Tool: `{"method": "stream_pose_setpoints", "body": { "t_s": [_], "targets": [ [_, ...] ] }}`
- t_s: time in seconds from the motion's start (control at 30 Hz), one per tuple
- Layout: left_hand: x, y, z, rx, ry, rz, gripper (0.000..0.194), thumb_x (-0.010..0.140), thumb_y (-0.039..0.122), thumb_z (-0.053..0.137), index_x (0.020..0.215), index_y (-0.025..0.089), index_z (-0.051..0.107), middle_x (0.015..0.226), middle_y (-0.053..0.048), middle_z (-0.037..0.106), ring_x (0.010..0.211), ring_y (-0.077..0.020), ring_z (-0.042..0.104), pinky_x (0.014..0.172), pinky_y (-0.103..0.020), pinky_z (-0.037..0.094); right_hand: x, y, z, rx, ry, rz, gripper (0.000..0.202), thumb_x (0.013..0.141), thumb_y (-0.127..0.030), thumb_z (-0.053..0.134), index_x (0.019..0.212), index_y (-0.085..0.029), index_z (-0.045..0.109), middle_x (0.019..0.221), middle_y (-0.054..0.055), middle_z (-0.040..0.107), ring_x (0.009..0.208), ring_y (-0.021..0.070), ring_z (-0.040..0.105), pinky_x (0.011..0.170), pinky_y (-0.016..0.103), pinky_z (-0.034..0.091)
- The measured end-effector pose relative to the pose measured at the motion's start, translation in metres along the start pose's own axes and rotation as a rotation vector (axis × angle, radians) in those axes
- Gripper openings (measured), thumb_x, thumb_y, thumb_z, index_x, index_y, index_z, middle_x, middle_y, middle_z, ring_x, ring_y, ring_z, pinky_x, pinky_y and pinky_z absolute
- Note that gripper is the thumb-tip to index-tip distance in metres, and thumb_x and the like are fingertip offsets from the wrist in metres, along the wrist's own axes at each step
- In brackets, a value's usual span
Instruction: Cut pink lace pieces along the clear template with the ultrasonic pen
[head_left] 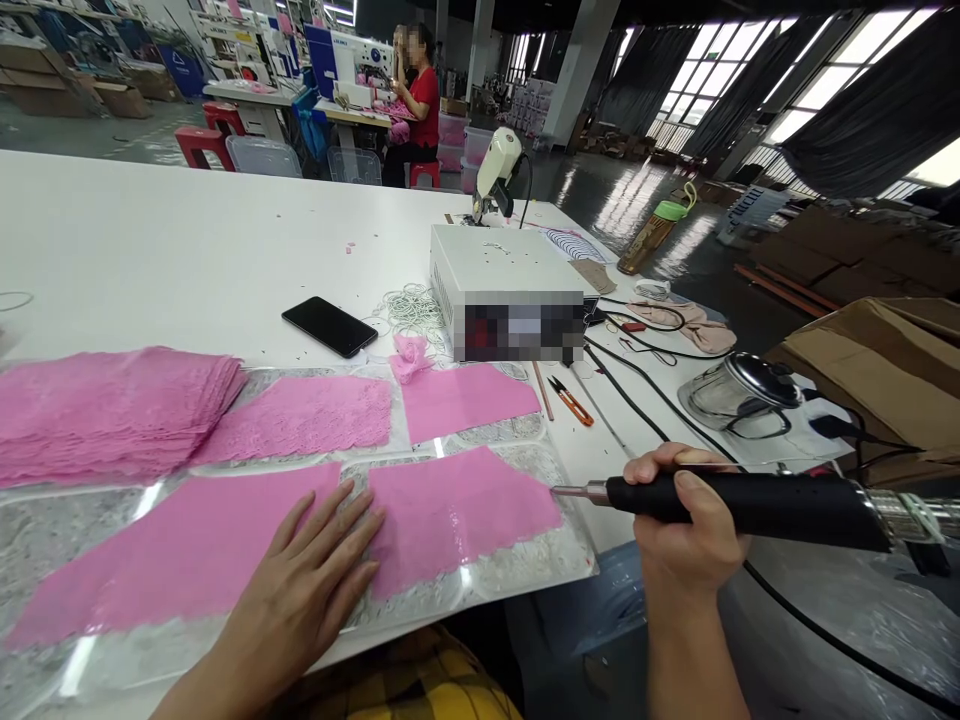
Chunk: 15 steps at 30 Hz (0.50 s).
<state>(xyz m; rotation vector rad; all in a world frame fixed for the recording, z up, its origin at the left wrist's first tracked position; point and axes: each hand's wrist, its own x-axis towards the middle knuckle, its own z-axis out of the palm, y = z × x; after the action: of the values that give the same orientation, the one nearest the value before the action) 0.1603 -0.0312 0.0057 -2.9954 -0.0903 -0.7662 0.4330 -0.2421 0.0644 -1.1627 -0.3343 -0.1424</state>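
My left hand [322, 560] lies flat with fingers stretched, pressing on the inner ends of two pink fabric pieces. One is the long left piece [180, 550]; the other is the right piece [457, 520], its far corner pointing right. In my right hand [686, 510] is a black handheld tool [757, 508] with a thin metal tip and a cable. That tip is at the right corner of the right piece; whether it touches cannot be made out. Both pieces lie on a grey marbled board [517, 570]. Behind them are a lace piece [315, 410] and another pink piece [465, 400].
A stack of pink lace fabric [112, 410] stands at left. Beyond lie a phone [330, 325], a control box [510, 270] and tangled thread [414, 308]. Orange thread snips [571, 402], black cables [630, 375] and a glass jar [739, 395] are on the right. A person sits at a sewing machine.
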Motion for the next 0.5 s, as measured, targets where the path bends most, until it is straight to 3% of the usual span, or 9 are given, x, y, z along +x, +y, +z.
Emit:
{"method": "stream_pose_setpoints", "body": {
  "t_s": [0.17,0.5],
  "targets": [
    [-0.0020,-0.0004,-0.0001,0.002,-0.015,-0.015,0.040,0.093,0.027,0.051,0.133,0.019,0.055,0.137,-0.007,0.057,0.139,-0.0263,0.040,0.118,-0.044,0.025,-0.0031,-0.0044,-0.0075,-0.012,-0.011,-0.003,0.013,0.061,-0.026,0.060,0.071,-0.018,0.056,0.070,-0.001,0.054,0.052,0.0120,0.052,0.048,0.030,0.046],
    [-0.0007,0.0000,0.0000,0.008,-0.031,0.003,0.041,0.092,0.025,0.052,0.132,0.016,0.056,0.140,-0.009,0.055,0.142,-0.0279,0.035,0.120,-0.045,0.020,-0.0054,-0.0045,-0.0095,-0.028,-0.030,0.012,0.013,0.060,-0.025,0.061,0.068,-0.019,0.054,0.068,-0.001,0.052,0.054,0.0128,0.052,0.049,0.031,0.047]
  ]
}}
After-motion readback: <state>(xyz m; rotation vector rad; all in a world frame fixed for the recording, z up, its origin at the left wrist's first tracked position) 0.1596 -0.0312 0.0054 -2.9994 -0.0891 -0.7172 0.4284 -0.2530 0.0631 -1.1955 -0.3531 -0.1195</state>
